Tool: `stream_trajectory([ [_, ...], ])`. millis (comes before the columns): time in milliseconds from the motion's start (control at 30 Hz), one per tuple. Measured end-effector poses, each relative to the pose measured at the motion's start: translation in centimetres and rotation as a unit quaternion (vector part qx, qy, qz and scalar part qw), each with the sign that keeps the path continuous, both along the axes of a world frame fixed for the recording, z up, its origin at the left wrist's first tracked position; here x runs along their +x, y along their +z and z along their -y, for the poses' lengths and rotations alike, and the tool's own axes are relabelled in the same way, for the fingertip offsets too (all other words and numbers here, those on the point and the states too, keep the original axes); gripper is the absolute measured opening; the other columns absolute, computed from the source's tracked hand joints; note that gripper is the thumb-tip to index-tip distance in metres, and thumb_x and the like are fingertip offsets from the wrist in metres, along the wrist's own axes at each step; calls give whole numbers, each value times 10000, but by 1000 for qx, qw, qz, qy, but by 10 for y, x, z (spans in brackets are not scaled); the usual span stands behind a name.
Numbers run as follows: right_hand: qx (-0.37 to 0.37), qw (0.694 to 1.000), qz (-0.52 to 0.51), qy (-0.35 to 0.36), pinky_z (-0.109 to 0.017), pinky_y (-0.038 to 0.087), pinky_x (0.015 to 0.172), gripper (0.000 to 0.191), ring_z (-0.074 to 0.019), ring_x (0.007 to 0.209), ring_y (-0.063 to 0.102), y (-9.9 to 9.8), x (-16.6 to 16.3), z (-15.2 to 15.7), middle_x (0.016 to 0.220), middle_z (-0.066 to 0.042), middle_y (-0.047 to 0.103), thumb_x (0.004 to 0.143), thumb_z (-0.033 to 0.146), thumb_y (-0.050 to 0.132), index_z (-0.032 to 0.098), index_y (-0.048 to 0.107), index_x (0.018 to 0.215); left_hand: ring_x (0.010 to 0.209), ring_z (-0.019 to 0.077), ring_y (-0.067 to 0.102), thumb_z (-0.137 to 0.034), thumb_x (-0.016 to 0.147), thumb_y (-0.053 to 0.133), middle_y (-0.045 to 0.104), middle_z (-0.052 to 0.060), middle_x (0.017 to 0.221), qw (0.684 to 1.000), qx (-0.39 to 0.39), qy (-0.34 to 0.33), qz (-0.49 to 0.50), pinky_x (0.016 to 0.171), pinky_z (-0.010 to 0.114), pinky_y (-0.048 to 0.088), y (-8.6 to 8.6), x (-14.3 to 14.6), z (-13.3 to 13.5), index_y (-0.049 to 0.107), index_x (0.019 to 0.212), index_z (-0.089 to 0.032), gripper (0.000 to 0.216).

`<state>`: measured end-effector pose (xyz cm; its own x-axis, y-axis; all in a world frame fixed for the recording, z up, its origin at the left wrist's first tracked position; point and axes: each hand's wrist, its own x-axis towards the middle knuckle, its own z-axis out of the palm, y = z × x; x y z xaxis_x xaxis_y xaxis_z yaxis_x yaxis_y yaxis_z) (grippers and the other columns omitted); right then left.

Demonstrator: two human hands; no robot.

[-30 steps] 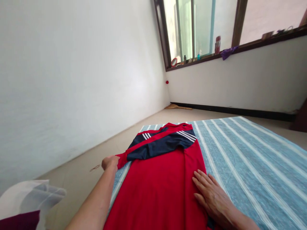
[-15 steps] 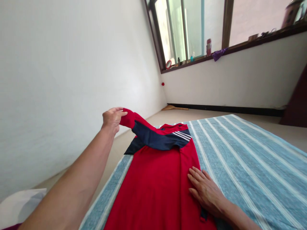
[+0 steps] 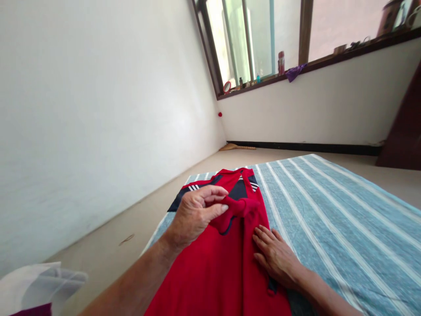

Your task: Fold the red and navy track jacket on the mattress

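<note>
A red and navy jacket (image 3: 210,272) with white stripes at the shoulders lies spread along the left side of a blue striped sheet (image 3: 332,219). Between its thumb and fingers, my left hand (image 3: 197,213) pinches the end of a red sleeve (image 3: 241,208), raised above the jacket's upper body. On the jacket's right edge, my right hand (image 3: 276,254) rests flat with fingers stretched out. A small navy and red cuff end (image 3: 272,287) shows beside its wrist. The jacket's lower part runs out of view at the bottom.
A white wall (image 3: 98,109) rises on the left. Pale floor (image 3: 121,228) runs beside the sheet. A broom (image 3: 235,147) lies in the far corner. The window sill (image 3: 269,80) carries a red bottle (image 3: 281,62), a purple cloth (image 3: 295,73) and a round mirror (image 3: 226,87).
My left hand has carried the sleeve end from the far left inward to the right, over the jacket. My right hand stays on the jacket's right edge.
</note>
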<state>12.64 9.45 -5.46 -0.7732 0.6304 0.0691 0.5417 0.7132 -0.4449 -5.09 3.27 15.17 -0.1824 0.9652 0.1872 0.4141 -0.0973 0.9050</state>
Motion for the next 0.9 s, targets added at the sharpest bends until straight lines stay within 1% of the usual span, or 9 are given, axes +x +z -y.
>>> stream_trajectory([
  [67,3,1000,-6,0,-520,153,1159,524,-281,1423,242,-1,0,0,1518,-95,357,946,390,397,177,453,1421,852,220,702,-253,675,693,745,49,876,1000,-11,-21,-2,746,304,564,-13,8,6,665,911,-160,255],
  [167,9,1000,-17,-1,-523,168,1149,501,-290,1401,279,-2,1,-1,1490,-108,404,934,371,435,187,479,1398,824,192,703,-187,723,630,744,37,869,998,-24,-58,-17,720,262,553,-28,21,15,660,904,-163,186],
  [333,37,998,-54,6,-537,221,1117,393,-282,1277,438,-10,2,-2,1342,-89,557,955,360,415,274,566,1307,736,131,682,-107,783,570,728,8,803,985,-8,-130,-111,672,186,511,-56,38,35,660,888,-169,152],
  [433,56,996,-71,12,-548,223,1110,391,-286,1231,480,-20,2,-3,1312,-84,583,962,368,406,290,561,1312,696,108,652,-32,777,541,708,10,785,962,52,-178,-201,651,160,480,-81,42,50,649,894,-162,206],
  [533,79,993,-82,13,-547,222,1108,416,-306,1237,465,-26,3,-4,1329,-94,571,955,390,425,275,542,1337,643,112,601,9,787,479,668,21,729,923,125,-221,-288,613,176,449,-106,44,65,614,891,-149,233],
  [600,86,992,-89,12,-542,219,1108,419,-310,1251,446,-26,4,-5,1329,-101,567,947,383,436,260,544,1333,599,121,554,5,812,435,625,20,675,898,150,-239,-337,578,205,420,-118,46,73,585,869,-149,222],
  [700,74,993,-94,18,-528,226,1101,414,-292,1253,439,-22,7,-8,1322,-106,565,950,358,423,253,535,1335,598,138,517,-22,853,398,596,27,673,880,154,-252,-372,569,241,398,-126,47,81,561,894,-148,210],
  [800,53,994,-92,21,-515,214,1103,433,-276,1268,425,-21,8,-12,1358,-116,532,958,323,402,239,492,1372,629,144,521,-26,876,379,596,35,699,881,146,-249,-375,593,250,400,-129,47,85,552,938,-146,220],
  [900,43,993,-105,19,-512,205,1100,437,-281,1288,404,-24,9,-14,1376,-125,513,945,298,423,224,494,1370,635,150,511,-37,893,369,592,32,703,876,136,-253,-387,601,260,394,-132,49,87,545,928,-154,214],
])
